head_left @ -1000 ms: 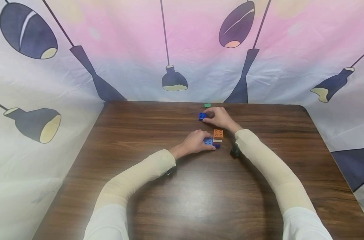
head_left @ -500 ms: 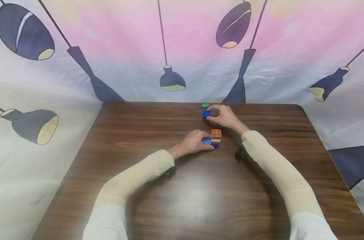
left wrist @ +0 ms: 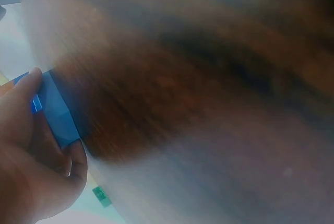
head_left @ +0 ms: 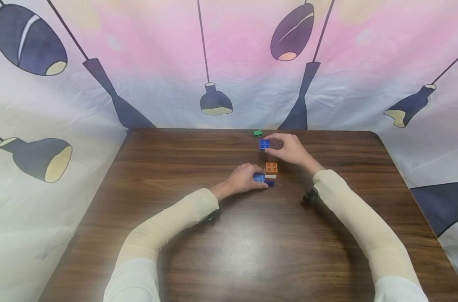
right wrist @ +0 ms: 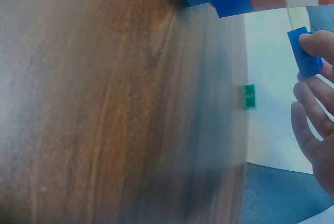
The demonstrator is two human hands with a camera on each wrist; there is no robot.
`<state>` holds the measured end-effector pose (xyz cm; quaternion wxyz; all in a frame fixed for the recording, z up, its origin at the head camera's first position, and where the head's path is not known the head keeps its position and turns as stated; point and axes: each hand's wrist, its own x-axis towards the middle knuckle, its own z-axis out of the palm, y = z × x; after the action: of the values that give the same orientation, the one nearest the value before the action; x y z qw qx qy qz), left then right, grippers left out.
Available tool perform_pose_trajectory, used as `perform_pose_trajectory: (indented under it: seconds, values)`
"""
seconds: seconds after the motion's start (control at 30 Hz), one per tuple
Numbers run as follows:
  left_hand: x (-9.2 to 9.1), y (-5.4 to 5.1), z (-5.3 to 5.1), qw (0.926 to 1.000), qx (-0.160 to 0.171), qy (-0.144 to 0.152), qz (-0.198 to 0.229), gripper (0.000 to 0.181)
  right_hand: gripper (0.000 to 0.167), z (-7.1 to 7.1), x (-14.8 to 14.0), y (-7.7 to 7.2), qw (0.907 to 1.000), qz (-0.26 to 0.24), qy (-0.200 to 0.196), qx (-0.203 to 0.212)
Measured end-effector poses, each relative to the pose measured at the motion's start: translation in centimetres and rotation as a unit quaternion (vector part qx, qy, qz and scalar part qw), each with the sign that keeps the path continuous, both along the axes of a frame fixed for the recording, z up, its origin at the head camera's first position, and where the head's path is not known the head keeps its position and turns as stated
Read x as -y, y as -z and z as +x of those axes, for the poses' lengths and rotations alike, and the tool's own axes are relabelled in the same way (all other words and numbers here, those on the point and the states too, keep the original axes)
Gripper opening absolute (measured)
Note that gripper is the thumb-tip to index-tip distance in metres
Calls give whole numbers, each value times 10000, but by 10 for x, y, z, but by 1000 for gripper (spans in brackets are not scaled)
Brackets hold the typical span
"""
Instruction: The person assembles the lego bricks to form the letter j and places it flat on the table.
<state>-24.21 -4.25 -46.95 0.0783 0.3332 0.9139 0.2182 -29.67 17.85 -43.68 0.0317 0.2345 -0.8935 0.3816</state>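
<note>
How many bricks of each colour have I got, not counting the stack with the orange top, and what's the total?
Dark blue brick, pinched by the right hand: 1
Light blue brick, gripped by the left hand beside the stack: 1
Green brick, at the back of the table: 1
Total: 3

Gap between stack (head_left: 271,173) and right sleeve (head_left: 368,228)
</note>
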Motion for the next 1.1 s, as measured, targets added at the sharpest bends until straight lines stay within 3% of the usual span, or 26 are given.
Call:
perform_pose_trajectory:
  seconds: [0.47, 1.1]
  values:
    - [1, 1, -1, 10000, -62, 28, 36, 54, 40, 24, -7, -22, 9994, -290, 101, -179]
    - [0, 1, 0, 9999, -123, 63, 67, 51, 41, 61, -13, -27, 9979, -405, -203, -459]
